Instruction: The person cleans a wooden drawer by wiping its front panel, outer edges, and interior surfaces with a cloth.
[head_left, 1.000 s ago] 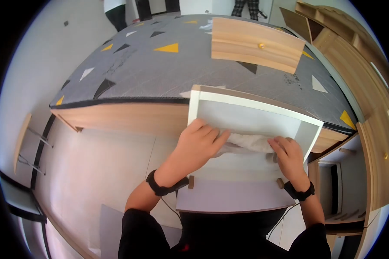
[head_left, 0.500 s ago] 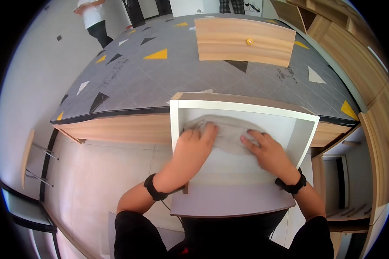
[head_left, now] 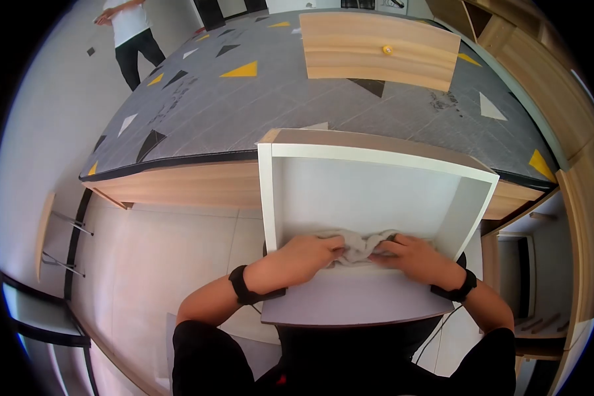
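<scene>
A grey cloth (head_left: 358, 247) lies bunched up low inside a white-edged drawer (head_left: 376, 154), which is tilted toward me. My left hand (head_left: 309, 256) has its fingers closed on the cloth's left end. On the other end, my right hand (head_left: 412, 257) grips the same cloth, thumb and fingers pressed into its folds. Both wrists wear black bands. The drawer's outer panel (head_left: 356, 300) faces up below my hands, near my body. Above the cloth, the white drawer bottom shows bare.
Behind the drawer is a grey mattress (head_left: 204, 119) with coloured triangles. A wooden drawer front (head_left: 379, 49) with a yellow knob stands on it. At the right is an open wooden cabinet (head_left: 515, 264). A person (head_left: 131, 33) stands at the far left.
Both hands have come down toward me inside the drawer, drawing the cloth along. Spread fairly flat before, the cloth is now crumpled between them.
</scene>
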The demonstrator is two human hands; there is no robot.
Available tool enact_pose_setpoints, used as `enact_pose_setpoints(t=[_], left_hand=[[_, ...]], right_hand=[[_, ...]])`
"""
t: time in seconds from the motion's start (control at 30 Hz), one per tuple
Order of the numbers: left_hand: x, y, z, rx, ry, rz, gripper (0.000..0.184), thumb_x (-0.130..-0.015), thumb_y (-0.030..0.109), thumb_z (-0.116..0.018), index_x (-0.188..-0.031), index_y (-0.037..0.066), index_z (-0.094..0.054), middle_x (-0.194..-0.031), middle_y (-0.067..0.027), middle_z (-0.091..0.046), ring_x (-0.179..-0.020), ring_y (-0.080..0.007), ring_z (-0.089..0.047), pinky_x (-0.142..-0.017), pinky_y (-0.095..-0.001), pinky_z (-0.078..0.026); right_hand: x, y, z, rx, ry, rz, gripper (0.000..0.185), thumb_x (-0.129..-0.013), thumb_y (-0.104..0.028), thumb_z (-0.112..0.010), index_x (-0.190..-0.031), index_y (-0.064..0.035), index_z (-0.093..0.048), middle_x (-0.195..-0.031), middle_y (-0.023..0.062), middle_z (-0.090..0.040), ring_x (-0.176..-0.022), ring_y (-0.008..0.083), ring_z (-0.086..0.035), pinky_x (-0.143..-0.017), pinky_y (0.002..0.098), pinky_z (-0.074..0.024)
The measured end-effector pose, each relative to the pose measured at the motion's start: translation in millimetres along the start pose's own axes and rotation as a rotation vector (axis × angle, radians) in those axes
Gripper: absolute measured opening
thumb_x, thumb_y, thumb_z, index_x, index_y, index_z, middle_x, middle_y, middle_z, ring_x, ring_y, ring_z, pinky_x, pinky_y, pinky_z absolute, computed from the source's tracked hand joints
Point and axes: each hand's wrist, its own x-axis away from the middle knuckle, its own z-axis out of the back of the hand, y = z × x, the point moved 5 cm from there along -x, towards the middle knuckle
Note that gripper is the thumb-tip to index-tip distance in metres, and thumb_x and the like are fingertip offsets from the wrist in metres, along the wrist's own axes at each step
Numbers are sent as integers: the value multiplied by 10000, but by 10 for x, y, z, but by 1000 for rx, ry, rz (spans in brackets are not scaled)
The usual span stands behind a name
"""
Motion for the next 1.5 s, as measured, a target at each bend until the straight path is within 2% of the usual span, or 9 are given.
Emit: enact_pose_setpoints(t=[0.23, 0.33, 0.53, 0.57, 0.7, 0.8, 0.93, 1.0, 1.5], left_hand=[[32, 112, 39, -70, -115, 14, 329, -895, 9, -544, -1203, 69, -644, -1061, -78, -597, -805, -311, -656, -659, -405, -544], [45, 250, 282, -46, -39, -181, 350, -861, -1, -564, -1188, 68, -665, -1100, -54, -618, -796, -303, -653, -672, -417, -540], [198, 669, 1246, -290, 488, -225, 536, -780, -8, -599, -1270, 195, -679, -1188, -1, -647, -780, -211, -601, -663, -340, -465], [205, 644, 1398, -358, 576, -187, 581, -767, -23, -595, -1295, 208, -669, -1195, 2, -649, -793, -195, -592, -670, -326, -451], [146, 556, 1958, -454, 920, -94, 534, -744, -77, -569, -1208, 140, -715, -1161, -76, -679, -874, -293, -614, -746, -358, -482], [85, 354, 1970, -527, 979, 34, 551, -763, -103, -540, -1227, 147, -699, -1149, -91, -669, -924, -309, -603, -804, -359, -485], [50, 23, 1695, -442, 948, 138, 563, -781, -122, -505, -1257, 130, -671, -1143, -114, -635, -1009, -314, -571, -881, -378, -467], [56, -45, 1656, -419, 982, 92, 553, -781, -121, -504, -1248, 121, -672, -1152, -118, -625, -1021, -319, -561, -896, -391, -461], [315, -69, 1385, -411, 1124, -13, 505, -807, -152, -498, -1248, 29, -664, -1405, -150, -562, -1247, -409, -523, -1012, -462, -442]], right_hand=[[138, -34, 62, 9, -5, -80, 479, -842, -64, -584, -1288, -222, -661, -1247, -52, -582, -929, 198, -531, -859, 296, -521], [209, -16, 165, 72, 1, -106, 482, -799, -46, -609, -1240, -224, -693, -1241, -61, -628, -951, 208, -543, -836, 300, -523], [210, -181, 1018, 169, 464, -98, 496, -689, -17, -657, -1129, -228, -749, -1248, -28, -672, -978, 267, -578, -777, 337, -528], [227, -142, 1182, 254, 528, -104, 580, -687, 29, -630, -1226, -173, -701, -1234, 48, -674, -947, 293, -598, -786, 380, -528], [211, 145, 1792, 97, 893, -360, 636, -752, 141, -461, -1358, -24, -565, -1180, 167, -665, -1014, 346, -620, -933, 394, -473], [-33, 110, 2123, 407, 929, -228, 577, -777, 147, -444, -1299, -39, -606, -1161, 164, -664, -1054, 353, -621, -949, 396, -470], [-138, 444, 1779, 360, 757, -240, 540, -787, 155, -436, -1246, -48, -633, -1152, 167, -660, -1088, 358, -620, -973, 397, -462], [-97, 536, 1624, 117, 781, -395, 520, -790, 151, -447, -1236, -45, -629, -1165, 179, -656, -1092, 362, -621, -985, 404, -460], [-624, 199, 1416, 211, 925, -357, 473, -747, 86, -524, -1189, -29, -649, -1194, 154, -658, -1076, 355, -611, -983, 426, -434]])
